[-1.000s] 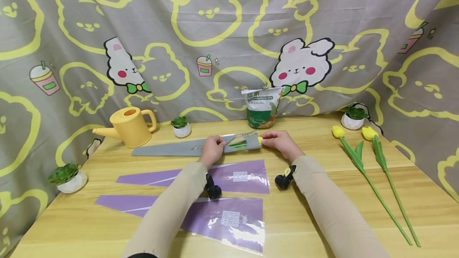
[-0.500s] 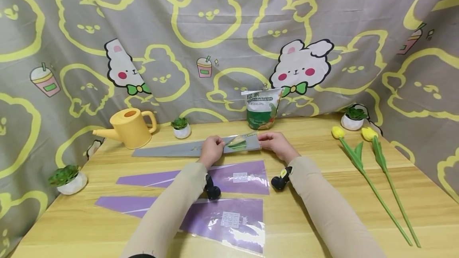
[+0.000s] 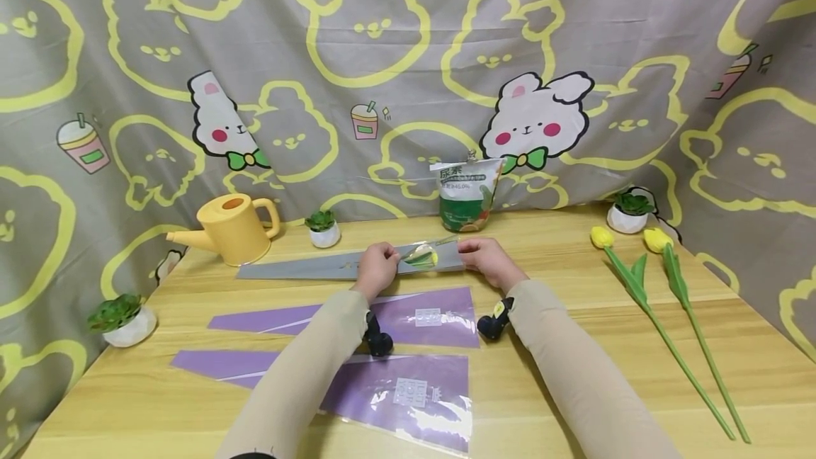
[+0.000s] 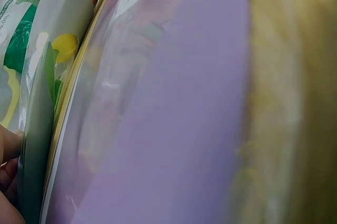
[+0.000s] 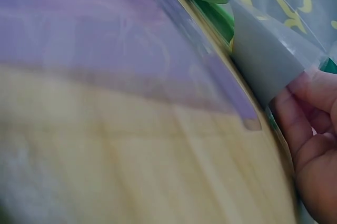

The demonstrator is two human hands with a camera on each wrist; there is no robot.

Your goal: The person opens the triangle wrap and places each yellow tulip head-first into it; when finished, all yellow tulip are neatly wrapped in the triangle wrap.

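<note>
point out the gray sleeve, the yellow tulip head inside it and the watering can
Gray sleeve (image 3: 319, 267): head view, on its gray panel toward the narrow end.
Yellow tulip head (image 4: 66, 47): left wrist view, on the petals.
Watering can (image 3: 237, 235): head view, on the body's side.

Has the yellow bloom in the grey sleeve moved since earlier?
Yes, leftward in the head view: against the standing bag, the yellow bloom went from below the bag's middle to below its left edge.
</note>
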